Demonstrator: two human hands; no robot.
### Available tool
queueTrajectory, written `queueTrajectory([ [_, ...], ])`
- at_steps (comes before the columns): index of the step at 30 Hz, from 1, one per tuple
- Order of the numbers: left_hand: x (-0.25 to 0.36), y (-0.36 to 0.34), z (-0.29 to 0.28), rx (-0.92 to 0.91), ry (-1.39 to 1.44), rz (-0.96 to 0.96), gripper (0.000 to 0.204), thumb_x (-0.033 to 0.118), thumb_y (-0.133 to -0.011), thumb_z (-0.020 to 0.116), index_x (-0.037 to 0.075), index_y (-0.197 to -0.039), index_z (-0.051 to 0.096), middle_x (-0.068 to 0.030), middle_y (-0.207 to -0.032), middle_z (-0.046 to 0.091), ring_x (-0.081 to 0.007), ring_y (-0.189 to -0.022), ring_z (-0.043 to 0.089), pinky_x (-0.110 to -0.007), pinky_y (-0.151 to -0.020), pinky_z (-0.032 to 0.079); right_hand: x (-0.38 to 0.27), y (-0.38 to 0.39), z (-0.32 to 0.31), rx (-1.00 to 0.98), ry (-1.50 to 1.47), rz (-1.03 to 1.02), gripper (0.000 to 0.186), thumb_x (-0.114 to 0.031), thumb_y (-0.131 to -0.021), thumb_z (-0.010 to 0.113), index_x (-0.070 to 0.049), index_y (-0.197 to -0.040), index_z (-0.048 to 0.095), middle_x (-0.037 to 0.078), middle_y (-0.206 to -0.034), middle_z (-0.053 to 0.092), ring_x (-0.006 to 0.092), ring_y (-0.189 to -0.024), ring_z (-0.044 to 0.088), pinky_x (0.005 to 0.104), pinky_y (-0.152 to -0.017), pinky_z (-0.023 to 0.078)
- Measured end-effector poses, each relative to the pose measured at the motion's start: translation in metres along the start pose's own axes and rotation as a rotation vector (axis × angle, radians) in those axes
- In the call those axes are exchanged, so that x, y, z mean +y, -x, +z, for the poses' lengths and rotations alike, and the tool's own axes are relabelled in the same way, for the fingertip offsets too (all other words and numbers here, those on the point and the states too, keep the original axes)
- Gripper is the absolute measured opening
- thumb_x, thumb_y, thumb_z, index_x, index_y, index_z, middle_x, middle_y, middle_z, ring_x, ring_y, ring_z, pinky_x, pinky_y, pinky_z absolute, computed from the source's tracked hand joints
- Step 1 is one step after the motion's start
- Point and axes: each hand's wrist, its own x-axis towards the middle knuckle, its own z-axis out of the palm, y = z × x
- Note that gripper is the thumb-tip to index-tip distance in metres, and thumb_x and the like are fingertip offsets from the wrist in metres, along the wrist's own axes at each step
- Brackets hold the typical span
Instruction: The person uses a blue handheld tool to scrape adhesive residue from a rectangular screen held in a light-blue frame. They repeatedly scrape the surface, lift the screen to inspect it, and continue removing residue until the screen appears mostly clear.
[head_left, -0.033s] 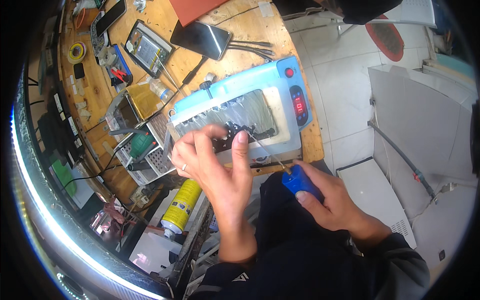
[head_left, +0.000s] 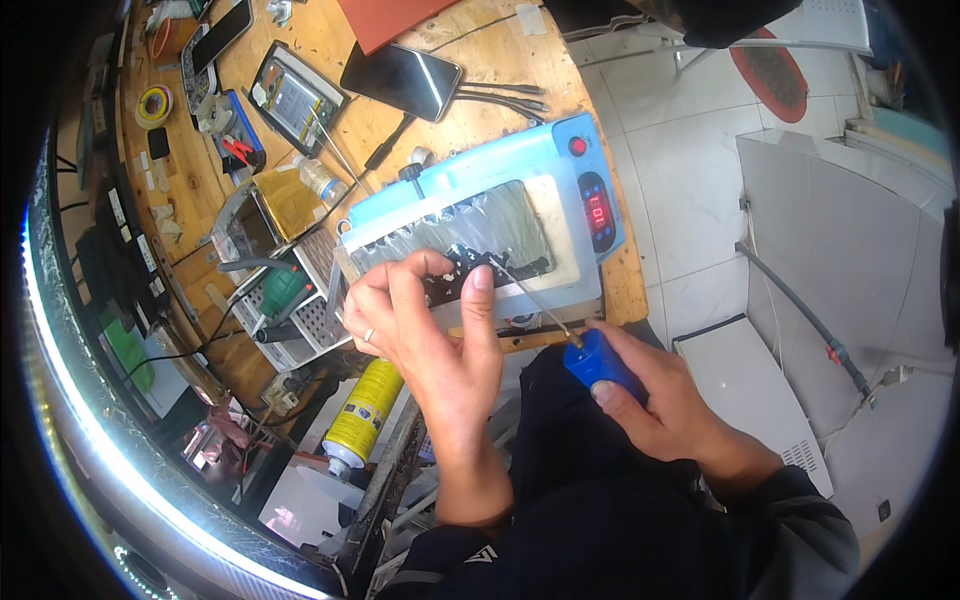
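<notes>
My right hand [head_left: 655,410] is wrapped round a blue handheld tool [head_left: 603,365] with a brass collar and a long thin metal rod. The rod slants up to the left, its tip by my left thumb. My left hand [head_left: 430,330] is open over the lower left of a phone-sized panel [head_left: 505,220], thumb and fingers apart. Grey, wrinkled film covers the panel's upper part, with dark patches and crumbs along its lower side. Beneath it lies a light blue heating-plate machine [head_left: 570,170] with a red button and lit display. Whether my fingertips touch the panel I cannot tell.
A dark phone [head_left: 405,80] and cable ends lie beyond the machine. An opened phone [head_left: 295,95] is further left. White baskets [head_left: 300,335] holding a green bulb blower [head_left: 283,290] stand at the left, above a yellow spray can [head_left: 362,415]. The wooden table [head_left: 625,270] ends on the right.
My left index finger has shifted slightly and looks sharper. The right hand and its tool have hardly moved.
</notes>
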Motion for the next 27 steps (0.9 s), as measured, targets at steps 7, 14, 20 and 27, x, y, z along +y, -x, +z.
queueTrajectory([
  [7, 0.007, -0.003, 0.011, 0.047, -0.089, -0.005, 0.045, 0.05, -0.09, 0.08, 0.011, -0.107, 0.064, -0.0127, -0.11, 0.046, -0.0369, -0.118, 0.041, -0.055, -0.106, 0.028, 0.004, -0.002, -0.002, -0.003, -0.019, -0.005, 0.059, -0.024, -0.105, 0.063, 0.01, -0.15, 0.044, 0.033, -0.124, 0.065, 0.0421, -0.108, 0.07, 0.0434, -0.096, 0.054],
  [14, 0.003, -0.001, 0.002, 0.016, -0.029, 0.006, 0.037, 0.041, -0.091, 0.08, 0.011, -0.107, 0.066, -0.0109, -0.111, 0.05, -0.0338, -0.118, 0.042, -0.051, -0.106, 0.029, 0.004, 0.0, -0.004, -0.023, -0.018, 0.012, 0.059, -0.023, -0.105, 0.063, 0.01, -0.15, 0.044, 0.033, -0.126, 0.065, 0.0427, -0.111, 0.07, 0.0427, -0.098, 0.054],
  [20, 0.005, -0.002, 0.006, 0.041, -0.067, 0.006, 0.048, 0.05, -0.086, 0.083, 0.011, -0.105, 0.063, -0.0119, -0.111, 0.048, -0.036, -0.118, 0.041, -0.054, -0.106, 0.028, 0.005, 0.001, -0.003, 0.022, 0.0, 0.001, 0.059, -0.024, -0.105, 0.063, 0.01, -0.15, 0.044, 0.034, -0.127, 0.065, 0.0426, -0.112, 0.07, 0.0426, -0.098, 0.054],
  [27, 0.01, 0.0, 0.013, 0.067, -0.042, -0.038, 0.054, 0.054, -0.083, 0.085, 0.01, -0.104, 0.061, -0.0136, -0.111, 0.047, -0.037, -0.119, 0.041, -0.054, -0.105, 0.029, 0.003, 0.001, -0.007, 0.015, -0.021, 0.022, 0.058, -0.022, -0.105, 0.063, 0.01, -0.15, 0.044, 0.034, -0.126, 0.065, 0.0421, -0.111, 0.07, 0.0423, -0.098, 0.054],
])
